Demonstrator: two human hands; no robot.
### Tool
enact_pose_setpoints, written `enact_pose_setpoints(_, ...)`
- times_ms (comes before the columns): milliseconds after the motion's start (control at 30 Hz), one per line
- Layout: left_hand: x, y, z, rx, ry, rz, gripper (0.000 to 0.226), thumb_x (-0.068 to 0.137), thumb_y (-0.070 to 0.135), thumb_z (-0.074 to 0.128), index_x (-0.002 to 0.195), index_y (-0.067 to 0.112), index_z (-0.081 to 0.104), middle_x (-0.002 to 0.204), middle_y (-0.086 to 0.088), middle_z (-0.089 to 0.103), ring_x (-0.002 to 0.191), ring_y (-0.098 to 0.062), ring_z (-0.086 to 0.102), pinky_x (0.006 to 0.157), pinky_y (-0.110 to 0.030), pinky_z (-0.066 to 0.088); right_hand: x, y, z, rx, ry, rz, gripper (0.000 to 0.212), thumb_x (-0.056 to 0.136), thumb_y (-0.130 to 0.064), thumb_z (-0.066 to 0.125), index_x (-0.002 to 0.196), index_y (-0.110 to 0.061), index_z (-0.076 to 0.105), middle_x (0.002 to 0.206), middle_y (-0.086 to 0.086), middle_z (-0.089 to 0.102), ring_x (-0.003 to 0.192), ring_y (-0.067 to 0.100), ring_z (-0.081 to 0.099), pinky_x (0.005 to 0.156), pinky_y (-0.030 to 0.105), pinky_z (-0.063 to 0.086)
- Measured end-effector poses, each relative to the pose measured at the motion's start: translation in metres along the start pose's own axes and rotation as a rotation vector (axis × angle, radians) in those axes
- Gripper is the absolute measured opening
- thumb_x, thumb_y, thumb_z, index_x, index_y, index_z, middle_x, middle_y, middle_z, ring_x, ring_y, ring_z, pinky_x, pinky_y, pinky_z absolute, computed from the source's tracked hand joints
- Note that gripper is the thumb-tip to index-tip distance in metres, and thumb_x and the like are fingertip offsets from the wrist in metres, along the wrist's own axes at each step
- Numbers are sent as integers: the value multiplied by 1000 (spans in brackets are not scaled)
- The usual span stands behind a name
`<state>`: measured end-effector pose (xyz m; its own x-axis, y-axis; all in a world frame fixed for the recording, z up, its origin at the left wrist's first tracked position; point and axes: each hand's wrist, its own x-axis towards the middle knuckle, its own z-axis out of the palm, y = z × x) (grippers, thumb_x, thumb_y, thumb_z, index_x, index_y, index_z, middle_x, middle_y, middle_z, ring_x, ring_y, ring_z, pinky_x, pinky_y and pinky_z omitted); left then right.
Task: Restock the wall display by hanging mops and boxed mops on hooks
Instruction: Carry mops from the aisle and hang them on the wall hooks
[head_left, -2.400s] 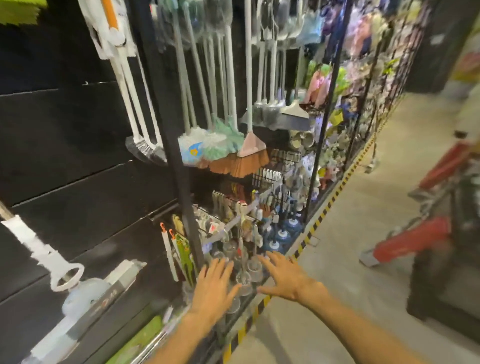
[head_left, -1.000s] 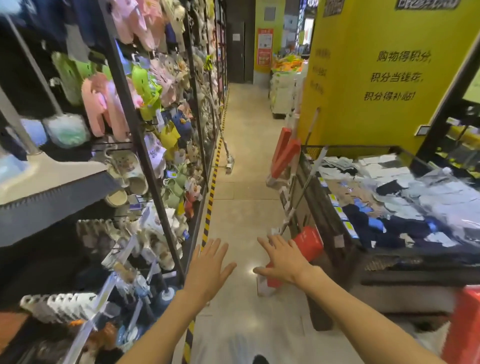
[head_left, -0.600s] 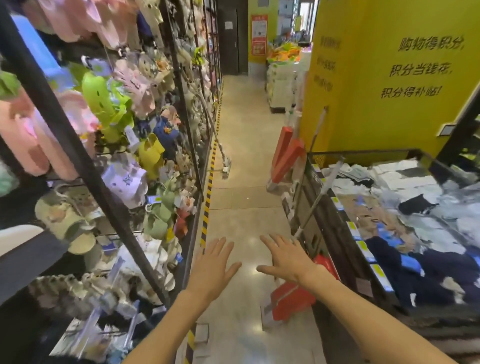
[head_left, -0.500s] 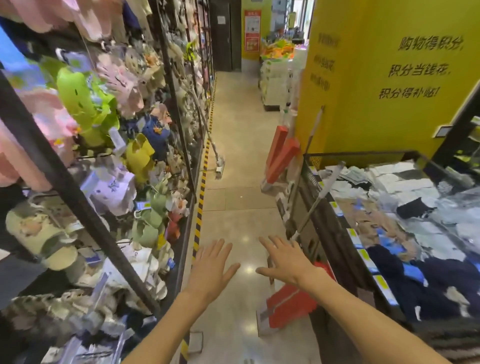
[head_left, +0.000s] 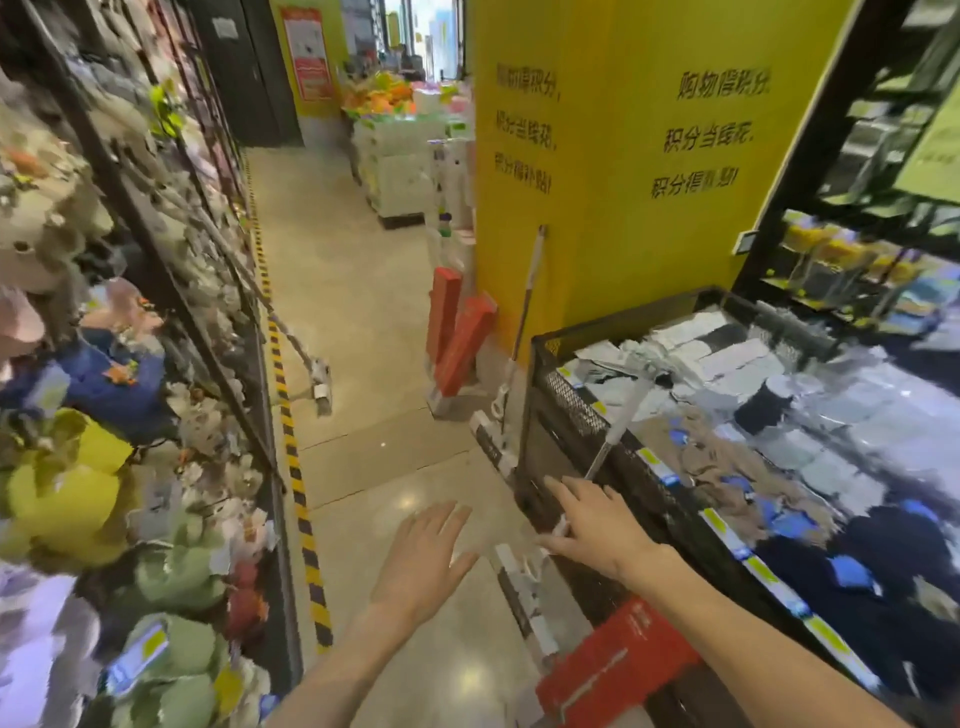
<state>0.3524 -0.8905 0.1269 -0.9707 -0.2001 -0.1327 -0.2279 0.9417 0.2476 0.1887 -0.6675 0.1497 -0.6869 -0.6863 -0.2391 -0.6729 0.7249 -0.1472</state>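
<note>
Empty hands reach toward stock waiting along the aisle.

The wall display (head_left: 156, 322) runs down the left; the left hand (head_left: 421, 561) hovers spread and empty over the floor, while the right hand (head_left: 597, 525), fingers splayed and gripping nothing, nears a mop (head_left: 608, 447) leaning on the mesh bin (head_left: 566, 400), parked for pickup. Red boxed mops (head_left: 460, 335) lean against the yellow pillar (head_left: 623, 182) beyond, unhung.
</note>
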Motion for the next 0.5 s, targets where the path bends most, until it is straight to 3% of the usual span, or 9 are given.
enact_pose_setpoints(133,74,-8,-18,3,0,162,63,110,54,39,163,22,34,170,-7,35,155,-27,35,127,-42,27,25,16,-13,75,10,113,97,94,-79,47,168,-30,10,172,3,24,159,26,23,127,50,21)
enact_pose_setpoints(300,177,4,-26,15,-21,340,64,109,58,37,164,24,33,169,-4,37,155,-24,34,127,-41,29,62,55,-17,133,57,295,97,93,-78,51,168,-30,14,170,2,29,157,25,27,126,46,26)
enact_pose_setpoints(500,287,27,-22,-12,-85,540,64,109,53,42,165,24,31,171,-2,34,157,-21,32,128,-35,26,106,104,-22,303,182,510,92,91,-75,57,164,-28,26,162,8,44,144,30,47,113,45,46)
